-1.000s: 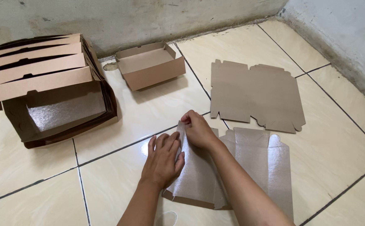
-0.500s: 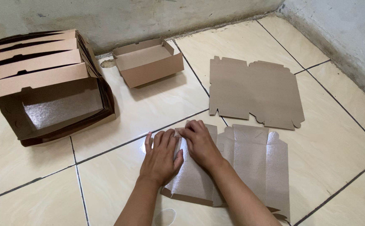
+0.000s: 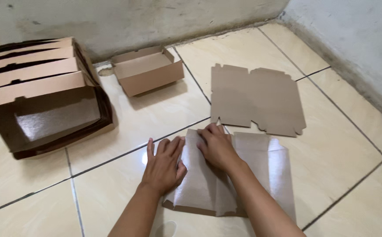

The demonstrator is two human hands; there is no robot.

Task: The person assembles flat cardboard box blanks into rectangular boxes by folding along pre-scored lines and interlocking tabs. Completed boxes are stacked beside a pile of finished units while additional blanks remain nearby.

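Now | both hands (image 3: 191, 160) press fingers (image 3: 173, 147) flat on glossy box blank (image 3: 261, 175) | creasing; next needs firm fold beside fingertips.

Even, soft daylight; image moderately sharp.

Diffuse light falls from above and slightly behind. The glossy floor tiles (image 3: 344, 145) show pale glare, strongest beside the left hand (image 3: 162, 169). The glossy inner face of the flat carton blank (image 3: 261, 171) reflects a whitish sheen. Shadows under the folded box (image 3: 149, 70) are faint. Slight softness at the frame edges.
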